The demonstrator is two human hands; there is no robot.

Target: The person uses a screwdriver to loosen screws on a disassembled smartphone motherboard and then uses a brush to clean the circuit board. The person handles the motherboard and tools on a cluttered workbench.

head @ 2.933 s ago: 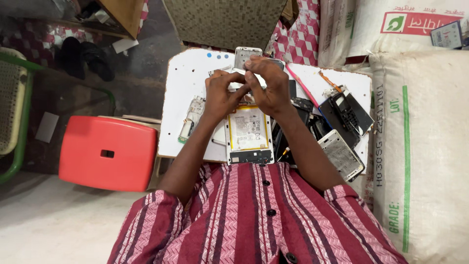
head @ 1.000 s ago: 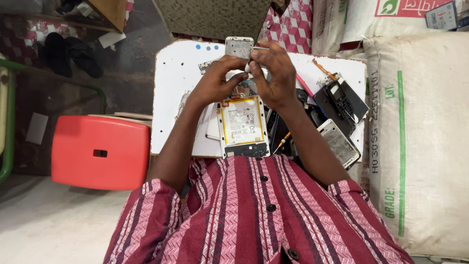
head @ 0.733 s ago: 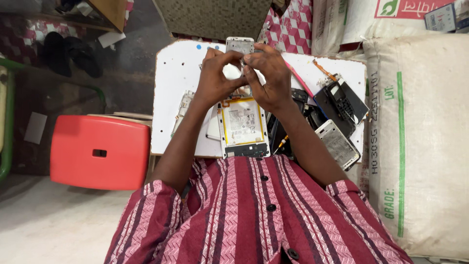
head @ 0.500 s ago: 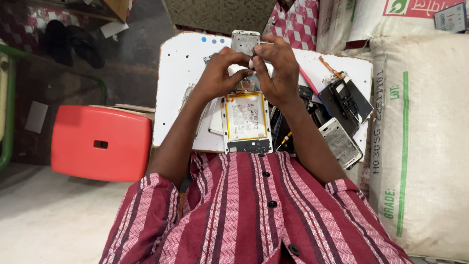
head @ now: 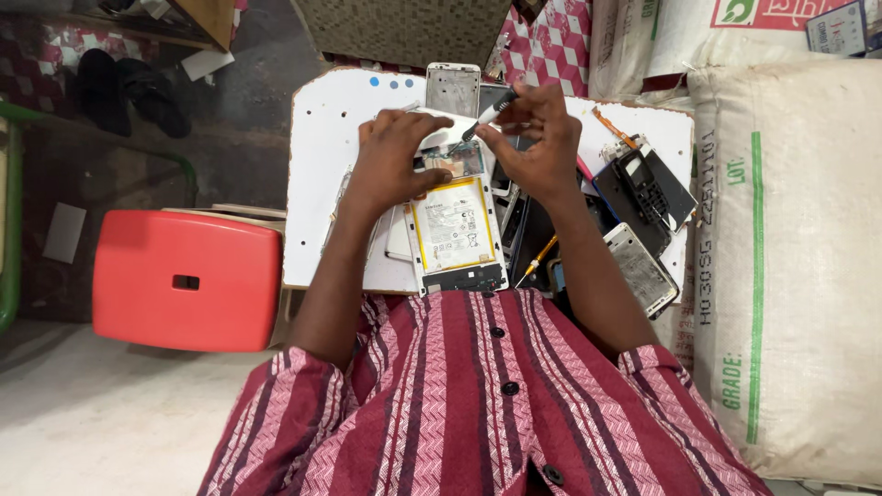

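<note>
Head view: my right hand (head: pixel 542 147) pinches a small screwdriver (head: pixel 487 115), tip down on the opened phone (head: pixel 455 225), while my left hand (head: pixel 395 161) presses its upper end flat on the white board (head: pixel 322 138), beside a red stool (head: pixel 184 280)

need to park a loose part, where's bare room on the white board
Bare: the board's left strip, between its left edge and the left hand. Crowded: the right side, past the right hand holding a screwdriver, piled with phones; the open phone fills the middle.
</note>
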